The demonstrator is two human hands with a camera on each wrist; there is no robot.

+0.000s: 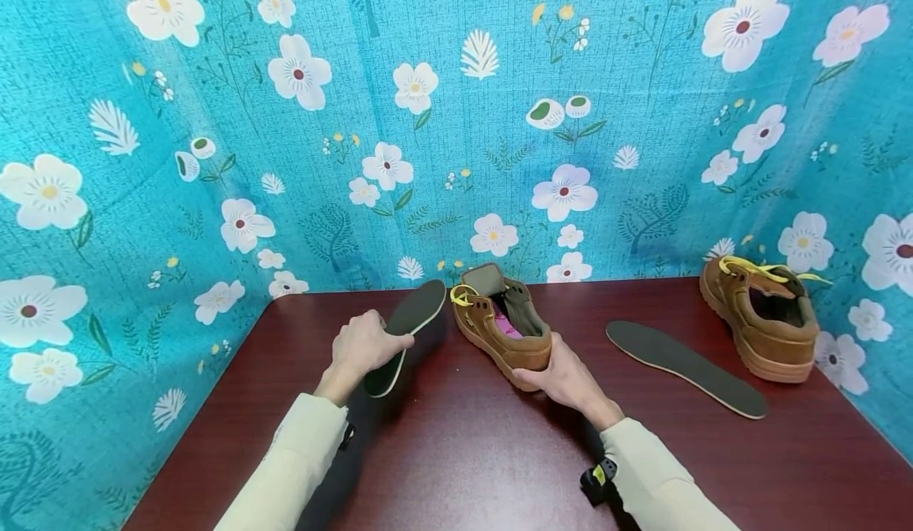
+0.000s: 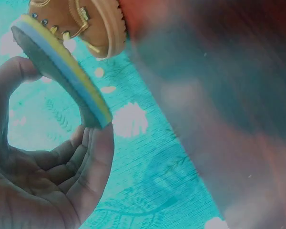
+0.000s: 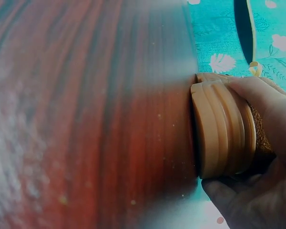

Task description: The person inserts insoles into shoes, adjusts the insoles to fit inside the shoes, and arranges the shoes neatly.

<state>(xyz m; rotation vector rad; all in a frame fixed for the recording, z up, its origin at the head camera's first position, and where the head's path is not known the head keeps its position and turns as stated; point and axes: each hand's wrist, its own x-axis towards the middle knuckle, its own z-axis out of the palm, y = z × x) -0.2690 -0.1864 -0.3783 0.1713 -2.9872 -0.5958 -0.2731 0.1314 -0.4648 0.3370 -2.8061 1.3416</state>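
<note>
My left hand [image 1: 366, 347] pinches a dark insole [image 1: 417, 309] by its edge, thumb on one side and fingers on the other, and holds it tilted above the table. In the left wrist view the edge of that insole [image 2: 66, 67] shows yellow and blue layers. With my right hand [image 1: 563, 372] I grip the heel of a brown shoe [image 1: 502, 349] whose toe points away and to the left. Its tongue is folded up, yellow laces hang at its left side, and something pink shows inside. The right wrist view shows its ridged tan sole [image 3: 221, 129] between thumb and fingers.
A second dark insole [image 1: 685, 364] lies flat to the right of the held shoe. Beyond it, at the table's right side, stands the other brown shoe [image 1: 766, 317] with yellow laces. A blue flowered cloth [image 1: 456, 119] hangs behind the dark red table [image 1: 456, 452].
</note>
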